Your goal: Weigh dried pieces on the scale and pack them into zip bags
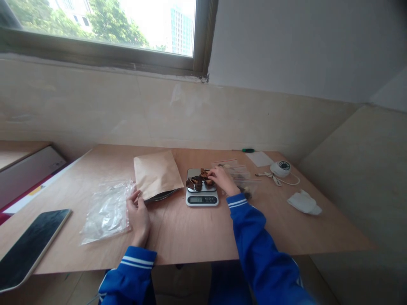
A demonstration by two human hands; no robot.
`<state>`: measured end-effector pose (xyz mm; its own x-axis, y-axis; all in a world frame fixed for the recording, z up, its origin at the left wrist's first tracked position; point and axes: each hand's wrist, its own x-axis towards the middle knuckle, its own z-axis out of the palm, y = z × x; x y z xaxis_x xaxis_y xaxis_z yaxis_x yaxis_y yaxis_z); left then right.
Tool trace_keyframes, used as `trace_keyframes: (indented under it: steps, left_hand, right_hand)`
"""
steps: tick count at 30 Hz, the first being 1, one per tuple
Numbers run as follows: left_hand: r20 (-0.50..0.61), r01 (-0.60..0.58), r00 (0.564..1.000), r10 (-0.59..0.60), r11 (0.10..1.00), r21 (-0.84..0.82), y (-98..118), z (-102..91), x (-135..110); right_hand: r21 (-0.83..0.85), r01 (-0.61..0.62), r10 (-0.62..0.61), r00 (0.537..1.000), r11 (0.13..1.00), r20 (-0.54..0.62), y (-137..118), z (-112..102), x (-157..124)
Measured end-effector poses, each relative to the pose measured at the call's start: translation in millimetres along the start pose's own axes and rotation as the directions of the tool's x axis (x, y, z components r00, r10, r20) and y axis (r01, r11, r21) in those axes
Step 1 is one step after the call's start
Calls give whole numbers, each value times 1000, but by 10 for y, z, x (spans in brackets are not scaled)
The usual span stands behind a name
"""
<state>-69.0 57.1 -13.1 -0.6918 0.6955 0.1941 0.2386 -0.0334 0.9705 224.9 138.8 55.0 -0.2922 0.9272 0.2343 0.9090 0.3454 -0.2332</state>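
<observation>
A small white digital kitchen scale [202, 201] stands mid-table with several dark brown, shrivelled dried pieces [197, 183] on its metal plate. My right hand [222, 179] reaches over the plate from the right, fingertips pinched on one of these pieces. My left hand [139, 214] is at the right edge of a clear plastic bag [106, 214], its fingers curled around that edge. Just beyond it lies a brown kraft paper pouch [157, 173], its dark mouth towards me. Flat clear zip bags [238, 171], at least one with dark contents, lie partly behind my right hand.
A phone [33, 243] lies at the table's front left. On the right are a white camera-like device [280, 168] with a cable, crumpled white tissue [304, 203], a white paper sheet [259, 159] and a green-handled screwdriver [248, 150]. The wall and window close off the back.
</observation>
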Motion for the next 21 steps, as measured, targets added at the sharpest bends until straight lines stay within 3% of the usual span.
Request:
trace_keyframes:
  steps: [5, 8, 12, 14, 15, 18, 21]
  left_hand:
    - [-2, 3, 1000, -3, 1000, -21, -17, -1, 8]
    - [-1, 10, 1000, -10, 1000, -16, -35, -6, 11]
    - [3, 7, 1000, -7, 1000, -27, -50, -19, 5]
    - [0, 12, 1000, -12, 999, -29, -51, -23, 2]
    - [0, 17, 1000, -17, 999, -29, -49, -24, 3]
    - [-9, 35, 999, -35, 999, -15, -34, -24, 7]
    - [-46, 21, 999, -21, 1000, -13, -7, -19, -4]
  right_hand:
    - [-70, 28, -29, 999, 997, -12, -46, 11, 17]
    - [-57, 22, -29, 992, 998, -126, -87, -98, 6]
    - [161, -34, 96, 915, 986, -393, -69, -335, -230]
    - [290, -54, 188, 870, 955, -456, -19, -362, -500]
    - [342, -62, 223, 862, 938, -455, 14, -328, -669]
    - [470, -91, 277, 898, 878, -343, 133, -41, -1226]
    - [536, -193, 398, 867, 822, -299, 248, 339, -1677]
